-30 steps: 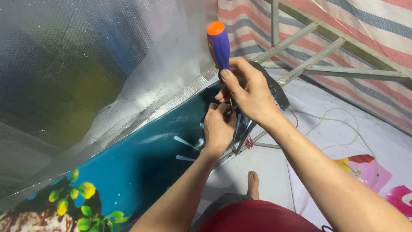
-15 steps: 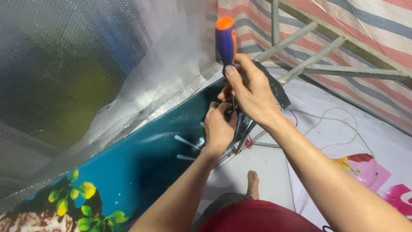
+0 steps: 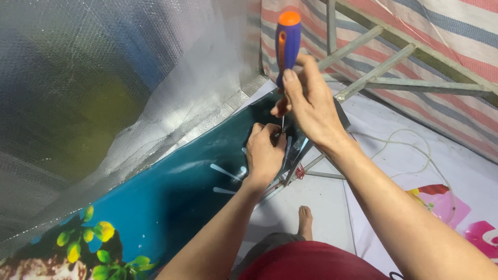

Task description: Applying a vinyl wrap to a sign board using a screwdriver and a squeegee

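Holding the screwdriver (image 3: 287, 46) upright, our right hand (image 3: 310, 106) is clamped on its handle; at 7 o'clock, our left hand (image 3: 265, 152) pinches the teal banner (image 3: 171, 192) edge.

Left of your fingers (image 3: 298, 98) the silver foil sheet (image 3: 129, 88) hangs close over the teal printed panel (image 3: 171, 192), beyond them the metal frame bars (image 3: 373, 72) and striped tarp (image 3: 441, 41) block the way, while to their right the white floor sheet (image 3: 394, 150) lies open except for a thin white cable (image 3: 415, 136).
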